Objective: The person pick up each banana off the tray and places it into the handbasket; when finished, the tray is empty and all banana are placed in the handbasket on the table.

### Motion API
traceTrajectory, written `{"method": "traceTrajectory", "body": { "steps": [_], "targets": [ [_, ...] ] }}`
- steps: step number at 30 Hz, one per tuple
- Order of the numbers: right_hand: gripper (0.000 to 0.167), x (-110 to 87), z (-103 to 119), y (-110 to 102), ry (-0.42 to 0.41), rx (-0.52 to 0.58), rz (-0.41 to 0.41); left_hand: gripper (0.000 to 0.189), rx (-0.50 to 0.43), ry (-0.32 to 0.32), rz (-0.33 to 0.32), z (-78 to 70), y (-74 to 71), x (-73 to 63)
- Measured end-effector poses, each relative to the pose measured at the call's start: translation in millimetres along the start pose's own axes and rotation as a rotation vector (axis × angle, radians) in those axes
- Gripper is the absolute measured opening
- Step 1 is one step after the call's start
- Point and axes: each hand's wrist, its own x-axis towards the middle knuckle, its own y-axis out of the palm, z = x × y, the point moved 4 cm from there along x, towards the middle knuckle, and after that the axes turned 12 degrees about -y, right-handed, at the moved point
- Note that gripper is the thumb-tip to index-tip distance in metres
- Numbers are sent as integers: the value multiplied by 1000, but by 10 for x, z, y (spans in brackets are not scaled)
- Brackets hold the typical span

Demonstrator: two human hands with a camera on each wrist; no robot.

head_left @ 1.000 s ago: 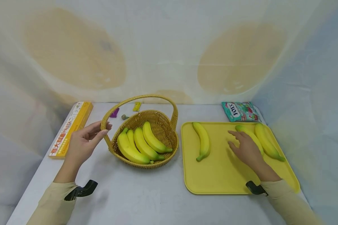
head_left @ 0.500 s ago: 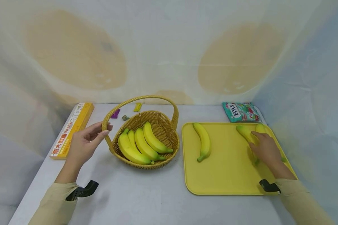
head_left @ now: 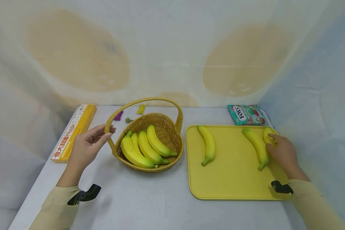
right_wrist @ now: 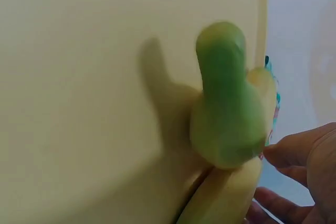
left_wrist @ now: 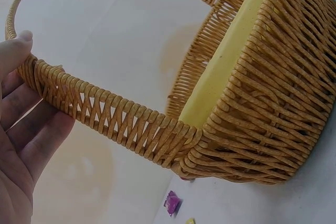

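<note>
My left hand (head_left: 87, 143) holds the side of the arched handle (head_left: 143, 100) of a yellow wicker basket (head_left: 161, 171). In the left wrist view the thumb and fingers (left_wrist: 39, 145) curl at that handle. Several bananas (head_left: 145, 148) lie inside the basket. Over at the tray's far right, my right hand (head_left: 283, 150) grips a banana (head_left: 269, 132), covering most of it. In the right wrist view its thumb and fingers are at the edge of this banana (right_wrist: 226, 192). A second banana (head_left: 257, 147) lies just left of the hand, its green stem (right_wrist: 223, 51) nearest the camera.
The yellow tray (head_left: 230, 179) also bears a banana (head_left: 207, 143) near its left side. Behind it lies a green candy bag (head_left: 247, 115). A pasta box (head_left: 74, 132) stands at the left. Small wrapped candies (head_left: 141, 109) are behind the basket. White sheeting encloses the back and sides.
My right hand has moved rightward across the tray, past the second banana to the rightmost one, whose tip has shifted slightly right. My left hand stays on the basket handle.
</note>
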Motion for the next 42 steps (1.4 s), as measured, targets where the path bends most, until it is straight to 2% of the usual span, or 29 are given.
{"method": "traceTrajectory", "body": {
  "steps": [8, 15, 20, 30, 36, 42],
  "targets": [
    [58, -4, -99, 71, 79, 33, 135, 33, 14, 4, -9, 35, 1, 7],
    [59, -8, -63, 52, 86, 30, 113, 33, 19, 8, -14, 50, -2, 7],
    [61, -27, 65, -42, 65, 45, 113, 33, 24, 4, -13, 37, 4, 6],
    [60, -50, 757, -181, -118, 129, 153, 33, 33, -6, -13, 46, 5, 10],
    [55, -96, 1327, -199, -233, 186, 164, 33, 40, -11, -14, 43, 8, 13],
    [50, -148, 1912, -140, -386, 268, 204, 33, 50, -16, -15, 30, 8, 10]
  ]
}}
